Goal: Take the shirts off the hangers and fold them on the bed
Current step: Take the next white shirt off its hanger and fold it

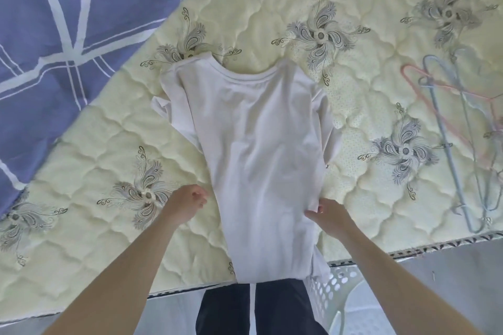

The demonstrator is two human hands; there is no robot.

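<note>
A white shirt (253, 149) lies lengthwise on the cream quilted mattress (109, 226), collar at the far end, both sides folded in, its hem hanging over the near edge. My right hand (328, 216) pinches the shirt's right edge near the lower part. My left hand (185, 205) hovers just left of the shirt with fingers curled, apart from the cloth and holding nothing. Several empty hangers (462, 128), pale blue and pink, lie on the mattress at the right.
A blue duvet with white lines (68, 22) covers the far left of the bed. A white perforated laundry basket (340, 299) stands on the floor by the bed's near edge, beside my dark trousers.
</note>
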